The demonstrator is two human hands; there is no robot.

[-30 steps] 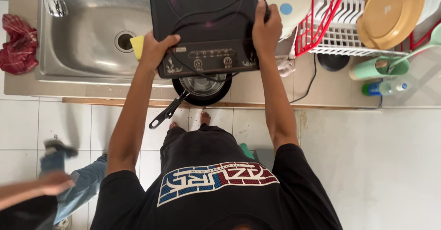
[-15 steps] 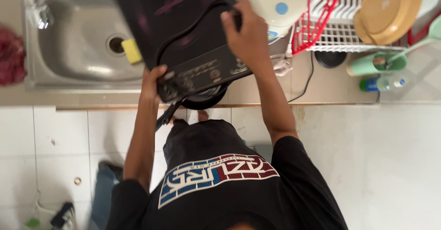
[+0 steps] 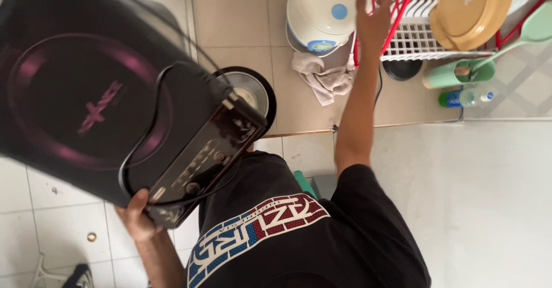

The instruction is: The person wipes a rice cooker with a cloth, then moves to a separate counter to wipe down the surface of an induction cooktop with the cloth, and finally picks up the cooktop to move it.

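Change: the right hand (image 3: 372, 20) has let go of the black induction cooker (image 3: 109, 98) and is now reaching far to the right; the cooker has come off the counter and is filling the left side of the view.
Left hand: the left hand (image 3: 138, 216) is gripping the near edge of the cooker from below, fingers closed around it, carrying it alone.
Cooker: it is being held tilted, its control strip near the person, and its black cord (image 3: 146, 92) is lying looped over the top.
Right hand: it is stretched out with the fingers open, holding nothing, and is touching the side of the white rice cooker (image 3: 325, 9), just beside the red and white dish rack (image 3: 422, 18).
Counter: a black frying pan (image 3: 250, 92) is standing partly hidden behind the cooker; a crumpled cloth (image 3: 322, 78) is lying near the rice cooker.
Rack side: an orange plate (image 3: 471, 6) is resting in the rack, and a green cup (image 3: 454, 72) is lying to the right of it.
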